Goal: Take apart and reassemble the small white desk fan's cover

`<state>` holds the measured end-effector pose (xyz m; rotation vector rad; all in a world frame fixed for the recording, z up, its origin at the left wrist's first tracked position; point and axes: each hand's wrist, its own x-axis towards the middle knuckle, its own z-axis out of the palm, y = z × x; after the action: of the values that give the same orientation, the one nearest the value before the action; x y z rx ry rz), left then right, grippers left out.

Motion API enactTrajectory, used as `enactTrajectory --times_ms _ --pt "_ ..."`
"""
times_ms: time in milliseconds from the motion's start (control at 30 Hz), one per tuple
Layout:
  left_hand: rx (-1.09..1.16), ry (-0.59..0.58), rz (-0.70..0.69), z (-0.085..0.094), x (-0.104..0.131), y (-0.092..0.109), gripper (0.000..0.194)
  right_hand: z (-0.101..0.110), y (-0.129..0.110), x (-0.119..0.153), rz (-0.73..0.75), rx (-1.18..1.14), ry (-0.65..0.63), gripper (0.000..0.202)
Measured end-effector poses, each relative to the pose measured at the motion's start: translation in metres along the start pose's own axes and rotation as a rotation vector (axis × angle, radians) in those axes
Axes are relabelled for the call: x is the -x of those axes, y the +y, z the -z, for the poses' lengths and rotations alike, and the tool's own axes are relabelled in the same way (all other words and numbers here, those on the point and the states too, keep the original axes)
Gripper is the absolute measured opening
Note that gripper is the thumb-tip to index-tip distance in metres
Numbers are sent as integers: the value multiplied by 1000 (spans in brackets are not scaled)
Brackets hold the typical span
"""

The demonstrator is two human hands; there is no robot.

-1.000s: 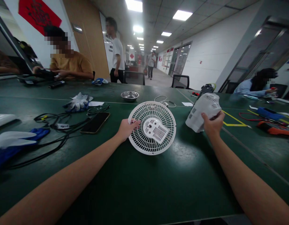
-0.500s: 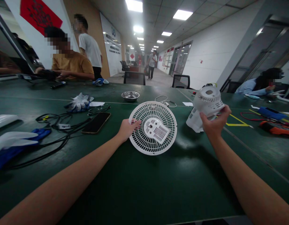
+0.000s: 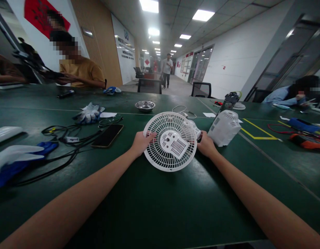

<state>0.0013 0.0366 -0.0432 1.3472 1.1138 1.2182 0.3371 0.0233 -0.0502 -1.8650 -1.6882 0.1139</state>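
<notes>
In the head view, the left hand (image 3: pixel 139 143) pinches the left rim of the white grille (image 3: pixel 172 141), thumb over the ribs. The grille is tilted, mid-width on the bench (image 3: pixel 149 211), back from the near edge; whether it touches the top I cannot tell. The right hand (image 3: pixel 206 144), just past its right rim, has its fingers closed on a white cap (image 3: pixel 194 128), partly hidden behind the grille. Beside that hand, toward the bench's right edge, stands the housing (image 3: pixel 224 128). A bowl (image 3: pixel 145 106) sits nearer the far edge.
</notes>
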Motion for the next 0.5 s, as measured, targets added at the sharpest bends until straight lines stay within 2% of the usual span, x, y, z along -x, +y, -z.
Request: enactTrajectory --times_ms 133,200,233,267,367,433,500 --pt "2 17 -31 -1 2 1 17 12 -14 7 151 -83 178 66" --pt "6 44 -46 -2 2 0 17 20 -29 17 216 -245 161 54" --pt "5 56 -51 -3 2 -1 18 22 -37 23 214 -367 79 47" --pt "3 70 -57 -3 2 -1 18 24 -46 29 191 -522 -67 41" --pt "-29 124 -87 -4 4 1 20 21 -71 50 -54 -1019 -448 37" --pt "-68 166 -131 -3 6 3 22 18 -85 61 -206 -1209 -640 39" --pt "-108 188 -184 -1 7 4 25 15 -95 69 -277 -1296 -730 41"
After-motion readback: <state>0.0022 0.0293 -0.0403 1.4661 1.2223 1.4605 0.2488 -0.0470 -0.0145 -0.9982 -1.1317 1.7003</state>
